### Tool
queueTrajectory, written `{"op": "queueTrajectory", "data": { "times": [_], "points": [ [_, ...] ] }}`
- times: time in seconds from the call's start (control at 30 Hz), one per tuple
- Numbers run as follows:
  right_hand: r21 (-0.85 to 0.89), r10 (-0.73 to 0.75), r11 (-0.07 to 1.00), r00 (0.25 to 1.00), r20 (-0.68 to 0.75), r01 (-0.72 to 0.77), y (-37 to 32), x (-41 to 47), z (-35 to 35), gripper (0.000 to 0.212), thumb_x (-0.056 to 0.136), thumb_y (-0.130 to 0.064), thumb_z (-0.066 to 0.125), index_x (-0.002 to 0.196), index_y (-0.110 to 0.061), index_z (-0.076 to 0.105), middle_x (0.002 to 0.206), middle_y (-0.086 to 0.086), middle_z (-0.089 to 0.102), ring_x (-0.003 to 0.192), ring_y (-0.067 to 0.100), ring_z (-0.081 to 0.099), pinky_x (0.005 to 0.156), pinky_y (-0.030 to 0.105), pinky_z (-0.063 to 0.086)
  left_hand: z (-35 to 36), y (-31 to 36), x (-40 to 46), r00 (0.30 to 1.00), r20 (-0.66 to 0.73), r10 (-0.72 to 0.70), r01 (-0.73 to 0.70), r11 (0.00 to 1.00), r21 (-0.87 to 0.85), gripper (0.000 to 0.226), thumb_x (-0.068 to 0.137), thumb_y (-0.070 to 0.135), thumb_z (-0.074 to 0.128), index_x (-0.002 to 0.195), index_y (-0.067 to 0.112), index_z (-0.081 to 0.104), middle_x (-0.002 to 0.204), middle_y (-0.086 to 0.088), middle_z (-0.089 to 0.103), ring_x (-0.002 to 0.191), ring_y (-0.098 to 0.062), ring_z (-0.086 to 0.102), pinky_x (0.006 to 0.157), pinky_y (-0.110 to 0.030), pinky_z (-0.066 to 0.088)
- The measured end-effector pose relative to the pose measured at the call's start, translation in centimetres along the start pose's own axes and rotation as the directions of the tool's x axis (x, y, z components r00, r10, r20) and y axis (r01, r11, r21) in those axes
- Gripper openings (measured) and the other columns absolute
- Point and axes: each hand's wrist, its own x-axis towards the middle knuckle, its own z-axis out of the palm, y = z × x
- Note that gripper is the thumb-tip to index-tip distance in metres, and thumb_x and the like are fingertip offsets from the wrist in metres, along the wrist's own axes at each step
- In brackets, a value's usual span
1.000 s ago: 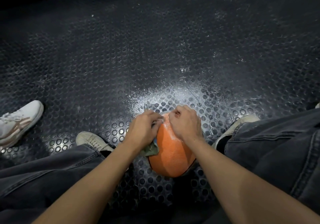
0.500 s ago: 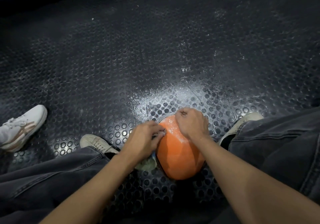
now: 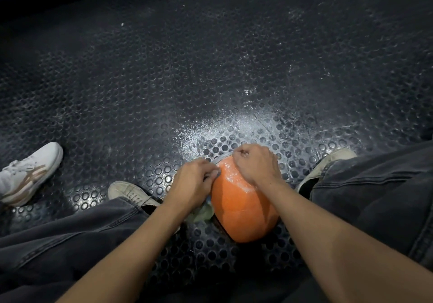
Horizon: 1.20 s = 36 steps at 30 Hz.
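Orange ball [image 3: 243, 211] sits on the studded floor [image 3: 210, 68] near its near edge, top dusted white.

Left hand [image 3: 194, 183]: fingers curled, bunching a greenish cloth [image 3: 202, 213] against the ball's left flank.

Right hand [image 3: 256, 164]: curled tight over the top, steadying.

Risk: the sideways push could roll the dusty ball out of the grip.

Around: white sneaker [image 3: 28, 174] well apart. Left shoe [image 3: 130, 191] and right shoe [image 3: 328, 164] flank the ball; white powder [image 3: 225, 124] lies beyond it.

Orange ball [image 3: 243, 206] with whitish smears; black floor mat [image 3: 164, 80] embossed with round studs, dusted white; white sneaker [image 3: 28, 174] with tan stripes; dark grey jeans [image 3: 375, 192]
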Motion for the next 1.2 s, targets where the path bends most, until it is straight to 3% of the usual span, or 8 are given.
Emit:
{"op": "queueTrajectory", "data": {
  "times": [0.1,0.23,0.37,0.47,0.6,0.73,0.93,1.2],
  "points": [
    [-0.006,-0.014,1.000,0.999,-0.033,0.014,0.1,-0.2,0.3,0.024,0.097,-0.041,0.051,0.101,-0.029,0.071,0.087,-0.009,0.069,0.072,0.013,0.061,0.084,0.040,0.055,0.7,0.4,3.5,0.996,0.024,-0.089,0.088,0.996,0.007,0.017,0.094,0.021,0.059,0.094,0.015,0.074,0.088,-0.002,0.065,0.081,-0.017,0.059,0.074,-0.032,0.048],
    [-0.008,0.019,1.000,0.998,-0.066,-0.020,0.6,0.0,0.5,0.028,0.099,-0.038,0.048,0.090,-0.024,0.070,0.076,-0.008,0.066,0.065,0.012,0.057,0.091,0.044,0.052,-0.6,-1.0,1.7,0.995,0.096,0.002,0.001,1.000,-0.023,0.019,0.092,0.020,0.062,0.108,0.017,0.073,0.095,0.002,0.067,0.085,-0.014,0.060,0.079,-0.030,0.048],
    [-0.020,-0.026,0.999,1.000,0.016,0.026,0.1,0.1,0.1,0.023,0.098,-0.038,0.051,0.100,-0.028,0.072,0.081,-0.007,0.069,0.061,0.010,0.057,0.065,0.031,0.055,-0.5,-0.6,0.6,0.995,0.073,-0.064,0.068,0.997,-0.048,0.016,0.092,0.021,0.063,0.101,0.015,0.075,0.094,-0.002,0.069,0.082,-0.014,0.062,0.076,-0.028,0.048],
    [-0.045,-0.045,0.998,0.999,-0.009,0.045,0.0,-0.2,0.4,0.023,0.094,-0.041,0.052,0.099,-0.031,0.072,0.090,-0.007,0.068,0.078,0.017,0.062,0.077,0.040,0.057,0.9,0.9,4.2,0.989,0.058,-0.135,0.135,0.991,0.008,0.016,0.092,0.024,0.062,0.095,0.015,0.076,0.088,-0.007,0.071,0.078,-0.021,0.065,0.073,-0.034,0.053],
    [-0.034,-0.014,0.999,0.999,-0.040,0.012,0.2,-0.4,0.5,0.027,0.099,-0.036,0.047,0.090,-0.025,0.070,0.075,-0.007,0.062,0.062,0.011,0.053,0.084,0.047,0.055,0.3,0.3,3.7,0.986,0.117,-0.120,0.123,0.992,-0.017,0.020,0.094,0.022,0.060,0.109,0.018,0.072,0.094,0.002,0.068,0.078,-0.018,0.063,0.067,-0.025,0.050],
    [-0.048,-0.023,0.999,1.000,0.010,0.024,0.0,-0.3,0.5,0.026,0.099,-0.034,0.046,0.091,-0.025,0.069,0.074,-0.005,0.065,0.059,0.013,0.051,0.083,0.043,0.056,-0.5,-1.6,-0.1,0.994,0.093,-0.051,0.057,0.997,-0.056,0.020,0.091,0.019,0.064,0.108,0.014,0.073,0.099,0.000,0.068,0.088,-0.013,0.061,0.080,-0.028,0.049],
    [-0.063,-0.018,0.998,1.000,-0.025,0.016,-0.3,-0.6,1.0,0.026,0.097,-0.037,0.046,0.090,-0.025,0.068,0.073,-0.006,0.063,0.068,0.016,0.054,0.084,0.046,0.055,1.2,0.6,3.9,0.996,0.036,-0.086,0.086,0.996,0.013,0.020,0.094,0.021,0.060,0.107,0.014,0.073,0.093,-0.002,0.065,0.083,-0.017,0.058,0.074,-0.028,0.043],
    [-0.073,-0.022,0.997,1.000,-0.008,0.021,-0.7,-0.2,1.1,0.030,0.098,-0.036,0.044,0.077,-0.023,0.061,0.070,-0.003,0.061,0.066,0.017,0.057,0.083,0.047,0.055,0.2,-0.8,0.6,0.998,0.053,-0.024,0.028,0.997,-0.070,0.016,0.093,0.020,0.062,0.103,0.015,0.073,0.095,0.001,0.065,0.086,-0.013,0.060,0.076,-0.023,0.043]
  ]
}}
